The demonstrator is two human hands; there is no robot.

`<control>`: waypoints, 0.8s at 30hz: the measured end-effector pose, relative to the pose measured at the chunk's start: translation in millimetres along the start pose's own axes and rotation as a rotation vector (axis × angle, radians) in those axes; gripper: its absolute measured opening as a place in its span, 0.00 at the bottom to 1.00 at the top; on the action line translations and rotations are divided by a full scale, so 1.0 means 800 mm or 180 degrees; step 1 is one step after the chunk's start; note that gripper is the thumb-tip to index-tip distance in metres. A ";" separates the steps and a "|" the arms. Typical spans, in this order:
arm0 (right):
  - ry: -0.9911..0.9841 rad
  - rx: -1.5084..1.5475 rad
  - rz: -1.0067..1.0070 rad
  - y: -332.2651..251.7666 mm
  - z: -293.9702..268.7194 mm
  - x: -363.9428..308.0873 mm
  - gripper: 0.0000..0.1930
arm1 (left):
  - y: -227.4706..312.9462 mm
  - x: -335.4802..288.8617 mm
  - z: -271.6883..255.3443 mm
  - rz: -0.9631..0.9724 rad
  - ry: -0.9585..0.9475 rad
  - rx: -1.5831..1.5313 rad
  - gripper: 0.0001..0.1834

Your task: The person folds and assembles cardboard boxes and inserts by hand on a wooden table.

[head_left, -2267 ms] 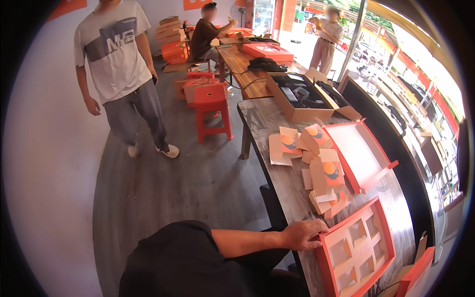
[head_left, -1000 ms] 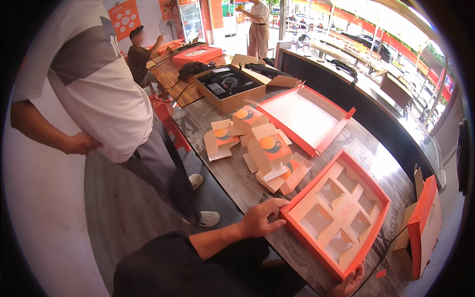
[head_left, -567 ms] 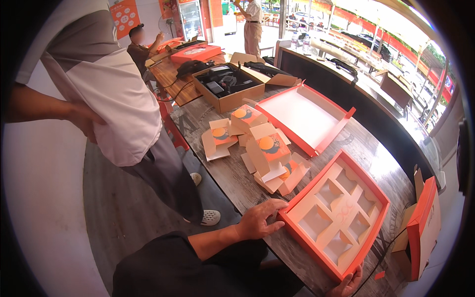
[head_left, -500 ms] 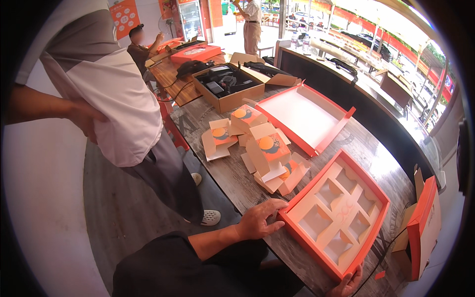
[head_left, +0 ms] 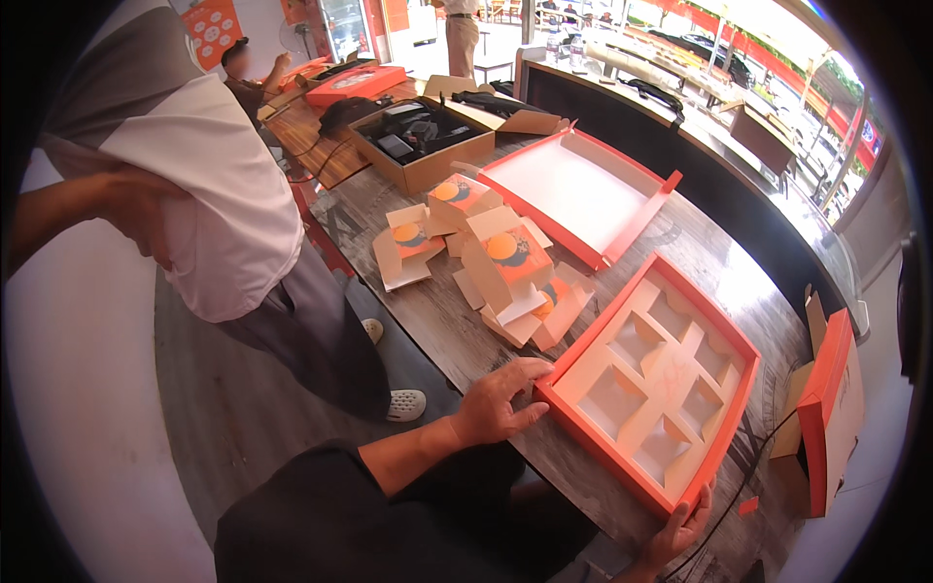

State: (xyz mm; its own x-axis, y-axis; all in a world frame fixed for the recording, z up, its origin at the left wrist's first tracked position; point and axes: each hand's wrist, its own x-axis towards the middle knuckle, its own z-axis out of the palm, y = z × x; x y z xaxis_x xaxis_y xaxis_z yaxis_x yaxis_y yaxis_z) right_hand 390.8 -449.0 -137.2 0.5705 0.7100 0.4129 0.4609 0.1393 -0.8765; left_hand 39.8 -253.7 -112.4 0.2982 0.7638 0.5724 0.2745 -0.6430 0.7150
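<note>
An orange-red gift box base (head_left: 649, 384) with a cardboard insert of several square wells lies on the table before me. Nothing sits in the wells. At its left corner, my left hand (head_left: 501, 400) has its fingers over the rim, thumb below along the side. My right hand (head_left: 683, 525) grips the near right corner, fingers up along the outer wall. Just beyond my left hand is a cluster of small orange-printed cartons (head_left: 505, 255) with flaps open. Farther back rests a shallow orange-red box lid (head_left: 583, 194), its white inside facing up.
Behind the cartons stands a brown cardboard box (head_left: 428, 160) of black equipment. An orange-and-brown box (head_left: 826, 418) leans at the right, a black cable (head_left: 729, 500) beside it. A person in a light shirt (head_left: 209, 194) stands close on the left. A dark partition (head_left: 671, 160) borders the table's far side.
The view has shifted slightly, so the table's things sit higher and farther left. More of my right hand shows at the box corner. Both hands stay on the box.
</note>
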 end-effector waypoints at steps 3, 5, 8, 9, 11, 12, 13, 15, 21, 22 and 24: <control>0.0065 0.0122 0.0091 0.001 -0.003 -0.005 0.30 | 0.001 0.002 0.001 0.0046 -0.0009 -0.0013 0.29; 0.0085 0.0121 0.0104 0.001 -0.005 -0.006 0.30 | 0.001 0.000 0.002 0.0016 -0.0052 -0.0006 0.29; 0.0127 0.0098 0.0091 0.001 -0.002 -0.006 0.30 | 0.000 0.002 0.002 -0.0059 -0.0149 -0.0073 0.29; 0.0120 0.0117 0.0100 0.001 -0.003 -0.005 0.29 | 0.001 0.001 0.001 -0.0101 -0.0179 -0.0104 0.29; 0.0103 0.0141 0.0093 0.001 -0.001 -0.004 0.29 | 0.003 0.000 -0.003 -0.0227 -0.0226 -0.0110 0.30; 0.0098 0.0126 0.0071 0.001 -0.001 -0.004 0.29 | 0.003 0.000 -0.002 -0.0289 -0.0250 -0.0133 0.30; 0.0094 0.0112 0.0050 0.001 -0.001 -0.004 0.29 | 0.003 -0.001 -0.002 -0.0328 -0.0273 -0.0133 0.30; 0.0085 0.0014 0.0014 -0.001 -0.001 -0.003 0.29 | 0.002 -0.001 -0.002 -0.0403 -0.0314 -0.0129 0.30; 0.0132 0.0022 0.0044 0.008 -0.002 -0.006 0.27 | 0.005 -0.002 -0.002 -0.0406 -0.0279 -0.0227 0.29; 0.0122 0.0074 0.0027 0.004 0.000 -0.006 0.26 | 0.006 -0.002 -0.003 -0.0368 -0.0271 -0.0184 0.29; 0.0131 -0.0511 0.0104 -0.014 -0.004 -0.006 0.33 | 0.006 -0.001 -0.003 -0.0281 -0.0259 -0.0105 0.29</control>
State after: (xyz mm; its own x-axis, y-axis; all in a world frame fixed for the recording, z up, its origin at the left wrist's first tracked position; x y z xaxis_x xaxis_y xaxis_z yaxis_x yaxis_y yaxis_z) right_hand 384.7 -456.1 -128.5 0.6129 0.6830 0.3974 0.5423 0.0022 -0.8402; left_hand 38.4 -256.9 -108.5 0.3478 0.8094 0.4732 0.2730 -0.5703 0.7748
